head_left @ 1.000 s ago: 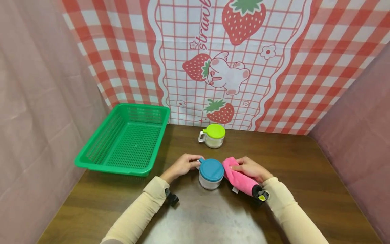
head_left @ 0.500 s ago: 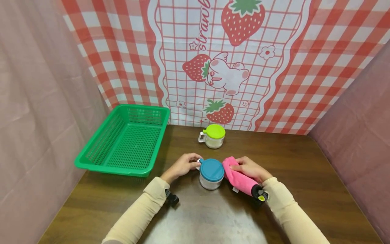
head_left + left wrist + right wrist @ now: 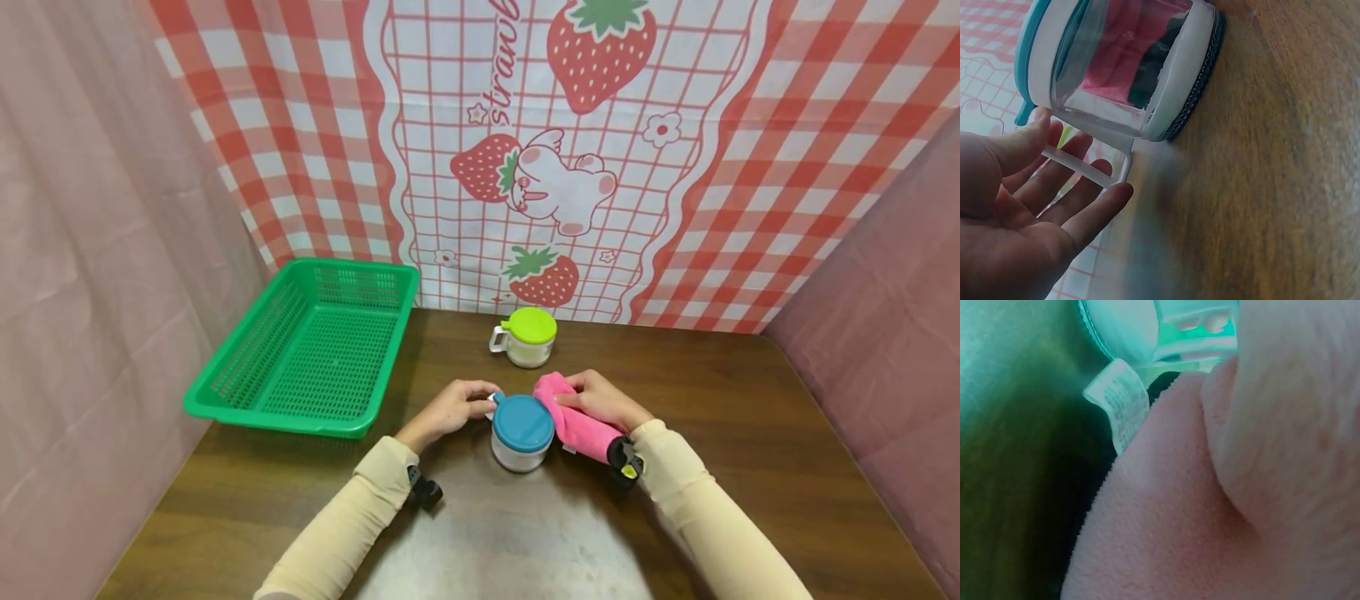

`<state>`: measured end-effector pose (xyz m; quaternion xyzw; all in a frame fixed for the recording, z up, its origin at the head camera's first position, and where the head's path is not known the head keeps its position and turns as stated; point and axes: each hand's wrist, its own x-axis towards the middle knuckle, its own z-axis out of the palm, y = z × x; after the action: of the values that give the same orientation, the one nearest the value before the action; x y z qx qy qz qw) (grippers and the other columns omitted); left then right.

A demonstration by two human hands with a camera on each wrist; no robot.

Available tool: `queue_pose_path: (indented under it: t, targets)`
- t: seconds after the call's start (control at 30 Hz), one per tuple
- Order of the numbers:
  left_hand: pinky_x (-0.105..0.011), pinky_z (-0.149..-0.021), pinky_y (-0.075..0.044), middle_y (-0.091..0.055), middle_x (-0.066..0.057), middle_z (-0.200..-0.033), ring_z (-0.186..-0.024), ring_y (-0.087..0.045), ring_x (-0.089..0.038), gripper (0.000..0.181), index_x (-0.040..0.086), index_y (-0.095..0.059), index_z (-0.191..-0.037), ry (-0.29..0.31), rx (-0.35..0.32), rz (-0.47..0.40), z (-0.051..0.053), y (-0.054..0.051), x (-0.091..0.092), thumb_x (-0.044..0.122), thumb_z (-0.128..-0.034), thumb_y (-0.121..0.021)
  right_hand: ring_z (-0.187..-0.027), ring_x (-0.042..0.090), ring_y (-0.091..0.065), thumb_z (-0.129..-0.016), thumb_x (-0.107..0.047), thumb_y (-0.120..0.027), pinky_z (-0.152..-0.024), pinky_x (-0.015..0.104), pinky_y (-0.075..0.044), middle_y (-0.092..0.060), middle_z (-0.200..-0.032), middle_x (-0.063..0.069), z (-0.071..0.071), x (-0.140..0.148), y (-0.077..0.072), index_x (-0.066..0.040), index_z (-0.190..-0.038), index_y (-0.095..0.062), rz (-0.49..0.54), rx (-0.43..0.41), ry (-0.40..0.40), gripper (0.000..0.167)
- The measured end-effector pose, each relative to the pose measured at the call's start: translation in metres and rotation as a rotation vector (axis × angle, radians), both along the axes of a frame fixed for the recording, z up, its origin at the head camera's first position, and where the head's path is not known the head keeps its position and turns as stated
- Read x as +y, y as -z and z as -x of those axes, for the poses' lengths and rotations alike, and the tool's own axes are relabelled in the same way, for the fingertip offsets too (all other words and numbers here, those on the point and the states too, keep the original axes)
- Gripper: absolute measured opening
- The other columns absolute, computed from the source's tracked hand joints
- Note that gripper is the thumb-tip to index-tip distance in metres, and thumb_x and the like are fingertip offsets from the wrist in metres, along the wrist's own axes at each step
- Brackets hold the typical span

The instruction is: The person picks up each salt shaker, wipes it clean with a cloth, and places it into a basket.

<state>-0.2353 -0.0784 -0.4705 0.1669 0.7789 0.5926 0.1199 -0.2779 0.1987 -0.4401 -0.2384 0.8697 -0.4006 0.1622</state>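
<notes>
A clear jar with a blue lid (image 3: pixel 524 423) and a white side handle (image 3: pixel 1082 165) stands on the wooden table. My left hand (image 3: pixel 453 407) holds it by that handle, thumb near the lid and fingers behind the handle in the left wrist view. My right hand (image 3: pixel 603 398) grips a fuzzy pink cloth (image 3: pixel 588 432) against the jar's right side. A white label (image 3: pixel 1124 403) sticks out from the cloth in the right wrist view. My right fingertips are mostly hidden by the cloth.
A similar jar with a lime-green lid (image 3: pixel 532 327) stands behind, near the checked backdrop. The green plastic basket (image 3: pixel 281 423) sits at the left of the table (image 3: pixel 720 400). Pink curtains (image 3: pixel 90 250) hang on both sides.
My right hand and the pink cloth have shifted up and left along the jar's right side, toward its far side. My left hand and the jar stay nearly where they were.
</notes>
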Motion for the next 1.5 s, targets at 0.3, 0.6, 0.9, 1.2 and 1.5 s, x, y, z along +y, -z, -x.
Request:
queue_pose_path:
  t: [0.3,0.6,0.9,1.2,1.5]
  targets:
    - [-0.040,-0.087,-0.056,-0.067,-0.023,-0.110,-0.094,-0.061,-0.012,0.025,-0.008,-0.063,-0.115,-0.011,-0.005,0.020,-0.001,0.000,0.001,0.003,-0.0930,-0.060,-0.073,0.011,-0.052,-0.089,-0.016,-0.068,-0.068,0.023,-0.043,-0.065,-0.076,-0.001,0.009,-0.014,-0.002,-0.003,-0.093,-0.074,0.002,0.077,-0.006,0.015]
    - [-0.031,-0.083,-0.057,-0.068,-0.022,-0.109,-0.088,-0.059,-0.006,0.027,-0.008,-0.064,-0.116,-0.032,-0.020,0.002,0.000,-0.001,0.000,0.002,-0.0918,-0.061,-0.070,0.011,-0.048,-0.086,-0.014,-0.071,-0.065,0.021,-0.039,-0.061,-0.072,-0.002,0.018,-0.029,-0.005,-0.004,-0.089,-0.075,-0.003,0.138,-0.041,0.011]
    - [-0.030,-0.084,-0.056,-0.068,-0.021,-0.111,-0.089,-0.059,-0.006,0.027,-0.008,-0.064,-0.117,-0.035,-0.024,-0.002,0.003,-0.002,0.000,0.003,-0.0921,-0.062,-0.072,0.012,-0.051,-0.083,-0.018,-0.074,-0.069,0.024,-0.043,-0.062,-0.071,-0.003,0.031,-0.044,-0.005,-0.008,-0.080,-0.074,-0.077,0.182,-0.072,0.010]
    - [-0.025,-0.082,-0.055,-0.067,-0.023,-0.114,-0.091,-0.059,-0.007,0.030,-0.008,-0.063,-0.119,-0.034,-0.026,0.009,0.003,0.004,0.000,0.004,-0.0918,-0.062,-0.076,0.008,-0.058,-0.083,-0.019,-0.075,-0.073,0.025,-0.047,-0.076,-0.093,0.004,0.034,-0.053,0.002,-0.010,-0.100,-0.078,-0.125,0.216,-0.137,0.020]
    - [-0.025,-0.081,-0.056,-0.070,-0.013,-0.106,-0.091,-0.061,-0.005,0.029,-0.004,-0.066,-0.115,0.013,0.034,-0.038,0.002,0.007,-0.005,0.012,-0.0916,-0.065,-0.075,0.010,-0.058,-0.080,-0.020,-0.078,-0.071,0.025,-0.048,-0.075,-0.088,0.002,0.029,-0.054,0.006,-0.013,-0.101,-0.078,-0.147,0.262,-0.157,0.022]
